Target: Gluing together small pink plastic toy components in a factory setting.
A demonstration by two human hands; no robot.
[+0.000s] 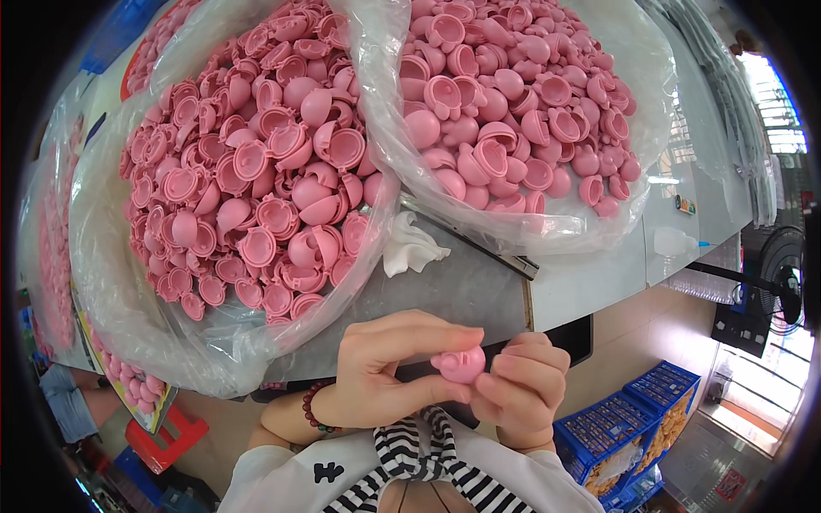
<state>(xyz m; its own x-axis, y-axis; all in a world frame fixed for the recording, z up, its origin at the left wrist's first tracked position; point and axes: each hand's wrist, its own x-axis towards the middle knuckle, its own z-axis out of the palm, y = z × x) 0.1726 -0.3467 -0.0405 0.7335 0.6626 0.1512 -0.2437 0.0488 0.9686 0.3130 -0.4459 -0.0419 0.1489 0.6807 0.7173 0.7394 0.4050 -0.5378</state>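
Note:
Both hands meet close to my chest, below the table edge. My left hand and my right hand pinch one small pink plastic shell piece between their fingertips. A beaded bracelet circles my left wrist. On the grey table above the hands lie two clear plastic bags heaped with several pink half-shell parts: the left bag and the right bag.
A crumpled white cloth lies between the bags near the table edge. A small white bottle stands at the right. Blue crates sit on the floor lower right, a red stool lower left, a fan far right.

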